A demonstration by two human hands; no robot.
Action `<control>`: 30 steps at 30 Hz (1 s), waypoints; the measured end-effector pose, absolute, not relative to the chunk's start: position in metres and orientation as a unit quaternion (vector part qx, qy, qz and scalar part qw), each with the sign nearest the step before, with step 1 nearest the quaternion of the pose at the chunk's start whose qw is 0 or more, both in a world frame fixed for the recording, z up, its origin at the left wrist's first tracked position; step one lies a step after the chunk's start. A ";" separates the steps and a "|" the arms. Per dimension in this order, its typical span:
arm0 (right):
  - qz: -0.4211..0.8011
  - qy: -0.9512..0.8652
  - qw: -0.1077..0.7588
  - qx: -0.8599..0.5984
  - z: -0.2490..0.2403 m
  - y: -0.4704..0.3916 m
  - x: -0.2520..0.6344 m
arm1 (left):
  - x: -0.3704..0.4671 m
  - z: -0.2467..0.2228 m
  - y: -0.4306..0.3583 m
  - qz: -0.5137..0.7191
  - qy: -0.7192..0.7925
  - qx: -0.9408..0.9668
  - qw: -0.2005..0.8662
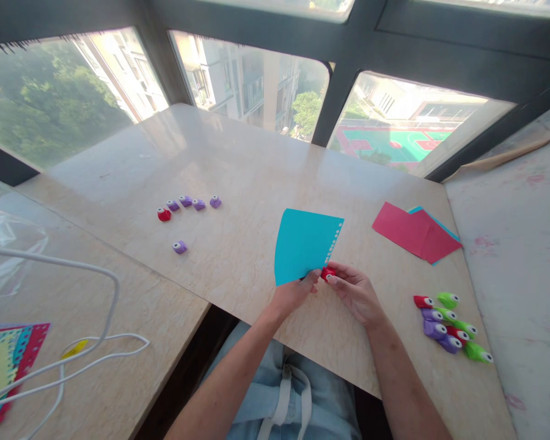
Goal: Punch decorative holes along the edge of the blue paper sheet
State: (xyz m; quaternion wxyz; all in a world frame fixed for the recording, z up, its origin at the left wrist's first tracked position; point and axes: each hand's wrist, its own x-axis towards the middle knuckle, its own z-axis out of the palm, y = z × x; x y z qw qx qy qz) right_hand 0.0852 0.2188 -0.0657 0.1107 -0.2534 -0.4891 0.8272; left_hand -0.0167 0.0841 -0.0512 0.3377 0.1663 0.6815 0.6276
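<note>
A blue paper sheet is held up above the marble counter, with a row of small punched holes down its right edge. My left hand is closed on the sheet's lower edge, thumb on top. A small red punch sits at the sheet's lower right corner, pinched in the fingers of my right hand. The two hands are close together. Whether the punch's jaw overlaps the paper is too small to tell.
Purple punches and a red one stand at the left. Red sheets lie at the right, above several coloured punches. White cables and punched papers lie at lower left. Windows line the back.
</note>
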 end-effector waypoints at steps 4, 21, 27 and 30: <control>0.824 -0.493 0.112 -0.255 -0.068 0.219 0.085 | -0.016 -0.055 0.084 0.623 0.684 0.164 0.342; 0.815 -0.510 0.114 -0.250 -0.066 0.219 0.087 | -0.018 -0.056 0.083 0.627 0.665 0.165 0.371; 0.815 -0.507 0.114 -0.257 -0.065 0.218 0.086 | -0.016 -0.063 0.083 0.617 0.677 0.217 0.338; 0.819 -0.502 0.103 -0.259 -0.065 0.219 0.084 | -0.016 -0.066 0.083 0.615 0.677 0.233 0.329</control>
